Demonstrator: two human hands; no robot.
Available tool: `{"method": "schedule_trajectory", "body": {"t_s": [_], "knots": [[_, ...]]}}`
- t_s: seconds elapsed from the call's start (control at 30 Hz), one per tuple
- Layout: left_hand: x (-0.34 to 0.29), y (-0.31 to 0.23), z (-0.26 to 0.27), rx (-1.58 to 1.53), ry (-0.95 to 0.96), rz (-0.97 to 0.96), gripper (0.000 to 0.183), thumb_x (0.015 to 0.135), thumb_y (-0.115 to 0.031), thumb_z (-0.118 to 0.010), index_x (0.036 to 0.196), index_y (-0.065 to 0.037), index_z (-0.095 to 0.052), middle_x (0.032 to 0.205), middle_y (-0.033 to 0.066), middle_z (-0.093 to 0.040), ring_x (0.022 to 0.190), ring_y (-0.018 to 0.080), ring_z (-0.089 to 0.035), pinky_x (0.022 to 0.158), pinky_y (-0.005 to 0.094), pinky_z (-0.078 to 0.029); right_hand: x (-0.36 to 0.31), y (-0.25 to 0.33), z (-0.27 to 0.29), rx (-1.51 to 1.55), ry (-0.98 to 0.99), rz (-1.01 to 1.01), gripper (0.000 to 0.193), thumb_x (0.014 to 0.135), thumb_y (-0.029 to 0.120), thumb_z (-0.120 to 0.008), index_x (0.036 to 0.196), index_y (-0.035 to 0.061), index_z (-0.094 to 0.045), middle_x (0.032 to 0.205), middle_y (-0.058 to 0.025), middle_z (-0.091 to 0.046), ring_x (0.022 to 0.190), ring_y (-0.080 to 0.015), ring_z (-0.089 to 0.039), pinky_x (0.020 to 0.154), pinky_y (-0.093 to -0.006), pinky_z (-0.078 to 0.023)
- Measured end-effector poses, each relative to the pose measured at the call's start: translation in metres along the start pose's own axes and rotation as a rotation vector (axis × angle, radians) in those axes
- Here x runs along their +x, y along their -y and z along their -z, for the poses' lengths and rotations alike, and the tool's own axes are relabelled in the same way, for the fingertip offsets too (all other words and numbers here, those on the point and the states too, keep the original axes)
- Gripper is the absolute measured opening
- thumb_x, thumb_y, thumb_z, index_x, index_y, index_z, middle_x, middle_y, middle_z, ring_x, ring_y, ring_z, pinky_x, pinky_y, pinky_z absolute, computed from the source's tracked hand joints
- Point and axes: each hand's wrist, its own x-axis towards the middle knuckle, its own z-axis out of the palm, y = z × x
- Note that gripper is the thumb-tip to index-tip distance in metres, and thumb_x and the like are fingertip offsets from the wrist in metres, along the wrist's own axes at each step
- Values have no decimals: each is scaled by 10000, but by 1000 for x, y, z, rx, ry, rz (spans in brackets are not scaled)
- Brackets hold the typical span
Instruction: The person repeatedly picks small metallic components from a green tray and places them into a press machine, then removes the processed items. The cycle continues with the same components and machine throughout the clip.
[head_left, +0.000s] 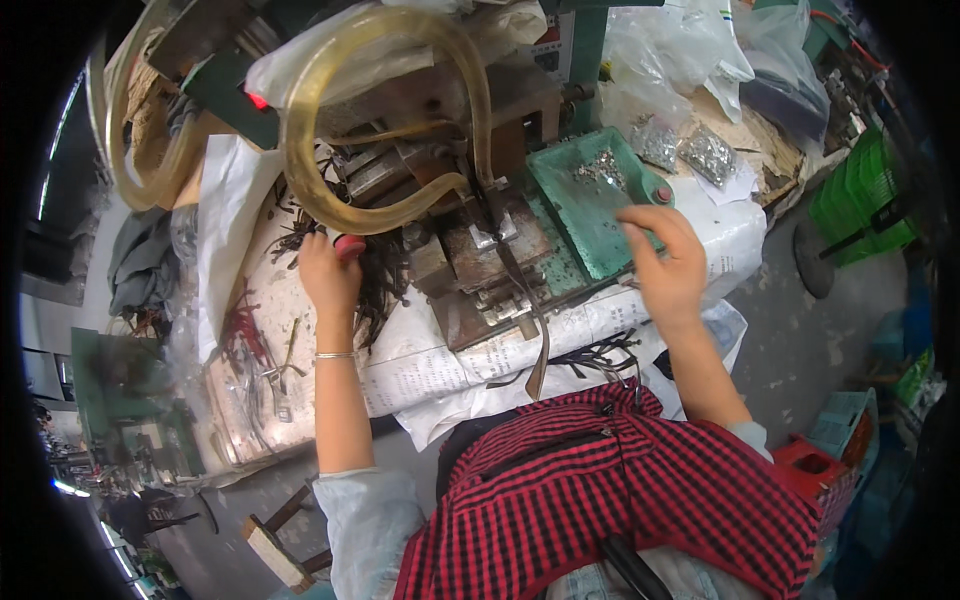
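My left hand (328,278) is at the heap of dark straps (383,280) on the bench, its bent fingers drawn together beside a red knob (348,247). What those fingers hold, if anything, is hidden. My right hand (670,262) is raised over the right edge of a green tray (590,245), thumb and forefinger close together. Anything between them is too small to make out. Between my hands stands a small metal press (495,245). One dark strap (525,290) runs from under its tool down over the front edge.
A thick yellowish hose (300,130) loops above the press. Small metal pieces (600,168) lie in the tray, near a red button (661,195). Bags of metal parts (708,155) sit at the back right. More straps (600,352) lie by my apron. A green crate (865,200) stands right.
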Motion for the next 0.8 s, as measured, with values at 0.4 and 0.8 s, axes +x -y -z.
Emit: {"method": "schedule_trajectory", "body": {"t_s": [0.4,0.8], "knots": [[4,1,-3,-35,-24,-260,95,812,-110,-764,889,-100,-710,854,138,-676,779,377,-647,667,483,-507,20,68,-78,714,63,-219,443,864,-17,-750,1284,-9,-610,1069,-86,-737,980,-144,-704,911,-293,-521],[1,-167,111,-950,-537,-2,144,895,58,-714,1023,-1,-743,1024,150,-763,803,188,-712,736,316,-608,55,48,-43,330,251,-98,341,898,42,-661,1237,45,-698,1163,-174,-741,1077,-316,-715,942,-399,-548]]}}
